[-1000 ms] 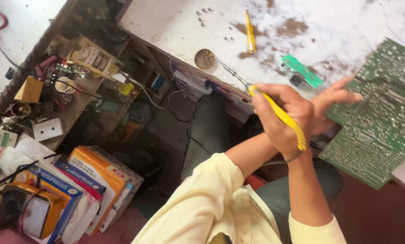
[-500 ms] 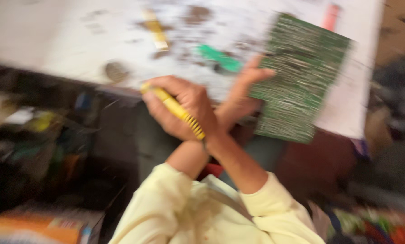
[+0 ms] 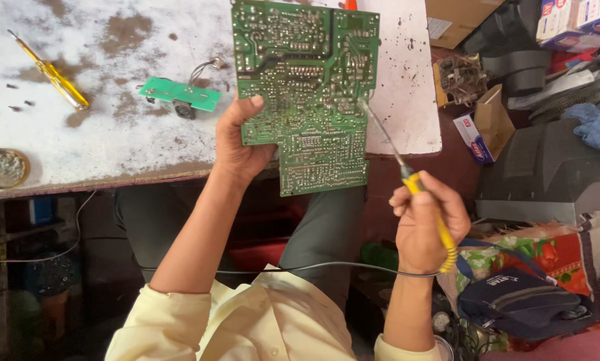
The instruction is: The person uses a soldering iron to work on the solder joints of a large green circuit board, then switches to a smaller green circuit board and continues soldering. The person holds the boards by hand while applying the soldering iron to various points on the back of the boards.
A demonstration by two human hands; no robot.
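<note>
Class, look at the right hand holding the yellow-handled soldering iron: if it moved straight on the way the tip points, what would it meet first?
Most likely the large green circuit board. The right hand aims the soldering iron up and left, its tip already at the board's right edge; whether it touches is unclear.

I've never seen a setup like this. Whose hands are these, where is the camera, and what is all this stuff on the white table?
The camera sits on a person's head and looks down at their own two bare hands. The left hand holds a large green circuit board by its edge, over the worn white table. The right hand has its grip on a yellow-handled soldering iron, whose thin tip points at the board. On the table lie a small green board, a yellow screwdriver and a round tin. Boxes and a bag lie at the right.
</note>
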